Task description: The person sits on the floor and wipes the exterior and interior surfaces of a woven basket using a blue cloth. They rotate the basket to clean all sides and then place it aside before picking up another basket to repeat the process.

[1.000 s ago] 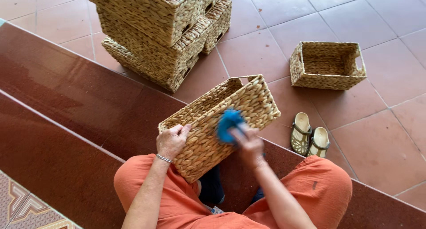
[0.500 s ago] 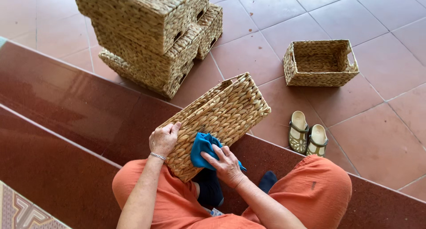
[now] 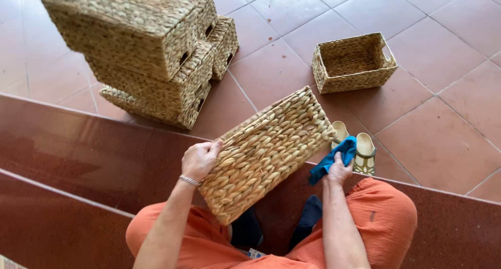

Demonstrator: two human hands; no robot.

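Two hands are busy: my left hand (image 3: 200, 159) curls around the near corner of the wicker basket (image 3: 266, 153), which lies tilted on my lap between both hands. My right hand (image 3: 339, 170) is closed on a blue cloth (image 3: 334, 158) just beside the basket's right end. Past that hand lie sandals (image 3: 356, 146); beyond them, tiled floor (image 3: 443, 128) is open up to a small basket (image 3: 354, 63).

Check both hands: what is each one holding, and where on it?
Left hand grips the woven basket at its left edge; right hand holds a bunched blue cloth by its lower part.
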